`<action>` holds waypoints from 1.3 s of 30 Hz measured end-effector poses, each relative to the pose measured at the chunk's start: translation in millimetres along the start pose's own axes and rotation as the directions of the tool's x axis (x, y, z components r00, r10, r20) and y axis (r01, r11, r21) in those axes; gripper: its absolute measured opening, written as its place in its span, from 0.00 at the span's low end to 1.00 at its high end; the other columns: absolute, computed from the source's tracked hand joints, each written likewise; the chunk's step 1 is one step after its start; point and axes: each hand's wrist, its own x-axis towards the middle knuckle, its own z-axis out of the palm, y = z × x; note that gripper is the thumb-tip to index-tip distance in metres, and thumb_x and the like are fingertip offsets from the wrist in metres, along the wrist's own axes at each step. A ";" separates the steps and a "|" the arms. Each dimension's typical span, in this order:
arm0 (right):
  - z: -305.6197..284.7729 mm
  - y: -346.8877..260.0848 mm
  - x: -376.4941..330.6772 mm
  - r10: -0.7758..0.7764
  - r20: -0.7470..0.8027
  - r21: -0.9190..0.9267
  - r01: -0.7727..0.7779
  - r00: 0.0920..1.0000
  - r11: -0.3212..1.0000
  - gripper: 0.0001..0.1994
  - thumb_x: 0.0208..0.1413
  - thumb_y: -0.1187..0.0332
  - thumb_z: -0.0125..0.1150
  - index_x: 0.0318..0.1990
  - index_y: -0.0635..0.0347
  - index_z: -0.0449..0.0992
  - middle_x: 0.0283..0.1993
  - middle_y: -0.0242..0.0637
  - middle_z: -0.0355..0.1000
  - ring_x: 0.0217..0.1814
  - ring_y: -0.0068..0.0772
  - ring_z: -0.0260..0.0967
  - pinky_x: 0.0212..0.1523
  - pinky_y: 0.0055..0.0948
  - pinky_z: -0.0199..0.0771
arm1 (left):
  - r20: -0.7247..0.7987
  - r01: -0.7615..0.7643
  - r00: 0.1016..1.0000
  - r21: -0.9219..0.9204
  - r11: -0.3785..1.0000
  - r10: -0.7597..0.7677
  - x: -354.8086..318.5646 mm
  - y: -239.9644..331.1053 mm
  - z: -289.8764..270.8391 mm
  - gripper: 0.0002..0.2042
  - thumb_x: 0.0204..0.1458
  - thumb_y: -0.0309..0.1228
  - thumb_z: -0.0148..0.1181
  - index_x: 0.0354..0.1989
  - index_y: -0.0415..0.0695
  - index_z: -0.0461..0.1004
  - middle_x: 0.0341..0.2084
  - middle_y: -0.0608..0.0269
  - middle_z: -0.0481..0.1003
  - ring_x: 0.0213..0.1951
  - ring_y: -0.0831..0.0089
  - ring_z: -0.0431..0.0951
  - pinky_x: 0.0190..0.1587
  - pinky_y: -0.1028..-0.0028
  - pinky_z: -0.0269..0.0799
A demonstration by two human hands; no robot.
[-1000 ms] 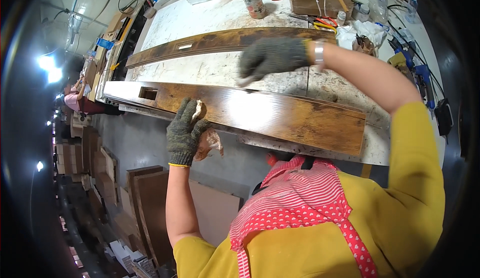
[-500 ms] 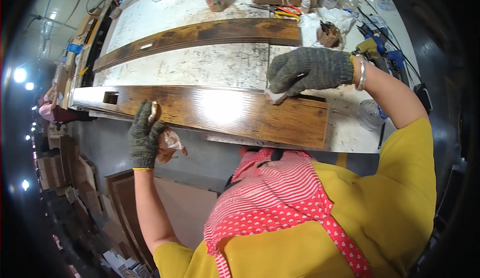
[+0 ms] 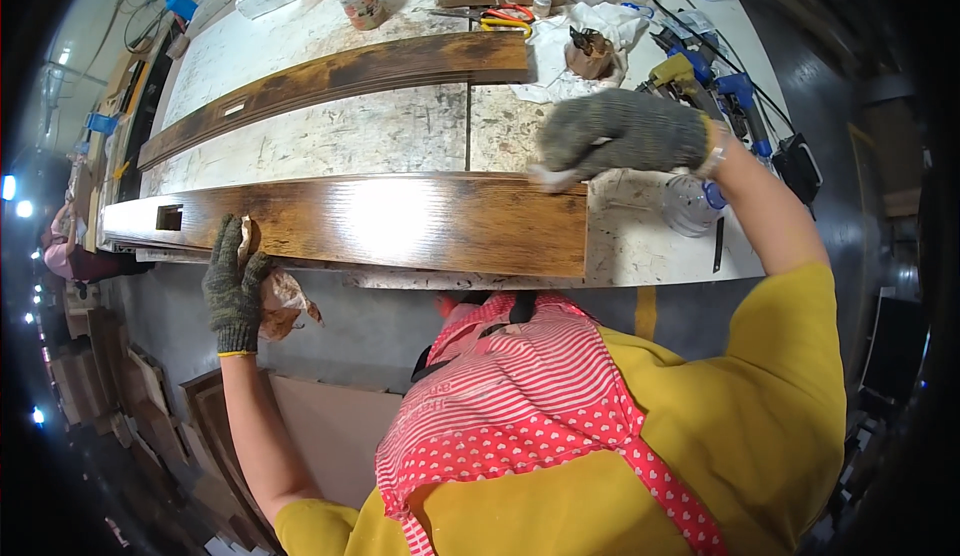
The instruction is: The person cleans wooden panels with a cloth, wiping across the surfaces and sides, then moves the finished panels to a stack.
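A long brown wood-grain board point(image 3: 480, 221) lies along the near side of the table, with a rectangular cut-out near its left end. My gloved left hand point(image 3: 230, 296) is at its near edge, closed on a crumpled, brown-stained cloth point(image 3: 284, 306) that hangs below the edge. My gloved right hand point(image 3: 625, 134), slightly smeared by motion, presses a small whitish cloth pad point(image 3: 552, 178) at the board's far right corner. Behind lies a second, narrower brown board point(image 3: 370, 68) with a small slot.
Red- and yellow-handled scissors point(image 3: 505, 22) lie behind the second board. A cut-down brown cup point(image 3: 589, 54) stands on white cloth. Power tools point(image 3: 738, 96), cables and a clear bottle point(image 3: 692, 206) are on the right. Another person point(image 3: 68, 246) is at far left.
My right hand has slid the pad right along the board to its far right corner. My left hand keeps its place at the near edge. The whole view has shifted.
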 end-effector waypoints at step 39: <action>168.2 -141.0 106.4 -0.152 -0.630 -0.322 -0.079 0.761 0.943 0.08 0.56 0.71 0.62 0.42 0.63 0.76 0.41 0.42 0.72 0.45 0.42 0.71 0.46 0.35 0.71 | -0.176 0.129 0.983 0.440 0.889 -0.055 31.1 -188.9 -117.9 0.21 0.57 0.42 0.55 0.58 0.53 0.71 0.56 0.57 0.72 0.51 0.53 0.76 0.54 0.59 0.72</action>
